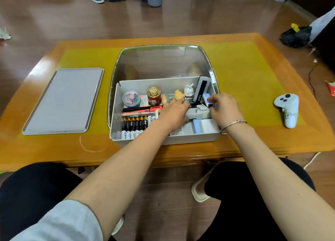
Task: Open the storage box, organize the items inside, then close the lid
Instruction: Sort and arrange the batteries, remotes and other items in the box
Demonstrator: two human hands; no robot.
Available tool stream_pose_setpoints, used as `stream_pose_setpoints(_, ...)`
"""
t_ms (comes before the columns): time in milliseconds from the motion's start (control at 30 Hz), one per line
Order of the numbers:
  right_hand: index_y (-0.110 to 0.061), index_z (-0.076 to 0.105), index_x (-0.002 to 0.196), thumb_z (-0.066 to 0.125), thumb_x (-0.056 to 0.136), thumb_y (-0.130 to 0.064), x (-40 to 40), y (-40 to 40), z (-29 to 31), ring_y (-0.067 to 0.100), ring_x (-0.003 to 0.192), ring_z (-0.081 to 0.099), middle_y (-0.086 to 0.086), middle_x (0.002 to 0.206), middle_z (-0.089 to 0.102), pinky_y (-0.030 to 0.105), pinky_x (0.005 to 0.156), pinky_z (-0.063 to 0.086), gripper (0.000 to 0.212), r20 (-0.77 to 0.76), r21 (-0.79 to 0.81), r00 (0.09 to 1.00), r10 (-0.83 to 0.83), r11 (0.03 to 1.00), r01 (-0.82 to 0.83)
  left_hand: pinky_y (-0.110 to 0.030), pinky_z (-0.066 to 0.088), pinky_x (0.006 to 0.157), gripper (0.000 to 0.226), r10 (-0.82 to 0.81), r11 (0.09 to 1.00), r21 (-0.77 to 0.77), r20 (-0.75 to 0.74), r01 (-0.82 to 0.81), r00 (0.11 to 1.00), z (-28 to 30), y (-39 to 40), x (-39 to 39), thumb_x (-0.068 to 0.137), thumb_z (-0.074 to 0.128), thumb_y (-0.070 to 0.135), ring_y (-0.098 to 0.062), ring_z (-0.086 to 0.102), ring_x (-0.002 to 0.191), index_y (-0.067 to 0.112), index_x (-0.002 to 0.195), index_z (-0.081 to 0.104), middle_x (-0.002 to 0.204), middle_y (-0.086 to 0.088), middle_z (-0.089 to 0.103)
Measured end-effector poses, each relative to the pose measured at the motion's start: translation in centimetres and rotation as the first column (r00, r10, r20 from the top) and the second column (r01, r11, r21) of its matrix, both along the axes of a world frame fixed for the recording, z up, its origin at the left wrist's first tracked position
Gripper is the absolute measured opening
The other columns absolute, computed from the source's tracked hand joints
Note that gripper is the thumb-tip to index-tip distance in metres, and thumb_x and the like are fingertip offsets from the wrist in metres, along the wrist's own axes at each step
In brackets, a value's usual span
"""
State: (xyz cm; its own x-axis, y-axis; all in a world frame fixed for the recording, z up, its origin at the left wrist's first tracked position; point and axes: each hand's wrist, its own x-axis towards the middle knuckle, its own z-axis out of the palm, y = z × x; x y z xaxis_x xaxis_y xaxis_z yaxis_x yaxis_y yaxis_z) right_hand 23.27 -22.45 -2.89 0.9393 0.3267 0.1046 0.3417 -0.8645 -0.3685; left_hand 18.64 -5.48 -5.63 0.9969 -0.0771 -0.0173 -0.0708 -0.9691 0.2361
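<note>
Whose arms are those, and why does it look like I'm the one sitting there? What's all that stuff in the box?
No machine here: a person wears a camera on their head, so the one picture looks down as their eyes would. Those are their own arms. On the orange wooden table stands an open white plastic storage box with its clear lid tipped back. Inside are black and white batteries, a round tub of coloured clips, a red jar with a gold top and a small white rabbit figure. The left hand rests on a grey gadget. The right hand has a small blue and white object in its grip. Beside the box lie a flat grey tray and a white game controller.
</note>
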Motion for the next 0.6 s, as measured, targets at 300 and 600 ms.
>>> stream_pose_setpoints(300, -0.021, 0.069, 0.106, 0.051, 0.084, -0.004, 0.0, 0.2, 0.0, 0.031, 0.104, 0.051, 0.004, 0.111, 0.065, 0.035, 0.080, 0.036, 0.034, 0.110, -0.204, 0.994, 0.008, 0.979, 0.015, -0.042, 0.034, 0.099, 0.044, 0.038, 0.998, -0.051, 0.111, -0.033, 0.993, 1.3, 1.3, -1.0, 0.095, 0.055, 0.031, -0.027, 0.043, 0.124, 0.016, 0.135, 0.046, 0.135, -0.008, 0.050)
stream_pose_setpoints(600, -0.021, 0.067, 0.110, 0.051, 0.087, -0.008, -0.4, 0.6, 0.8, 0.029, 0.107, 0.051, 0.005, 0.113, 0.066, 0.037, 0.086, 0.036, 0.030, 0.142, -0.139, 0.989, 0.037, 0.990, -0.017, -0.025, 0.036, 0.085, 0.032, 0.395, 0.806, -0.504, 0.069, -0.309, 0.916, 1.7, 5.0, -4.5, 0.099, 0.047, 0.032, -0.018, 0.050, 0.105, 0.010, 0.123, 0.049, 0.119, -0.006, 0.051)
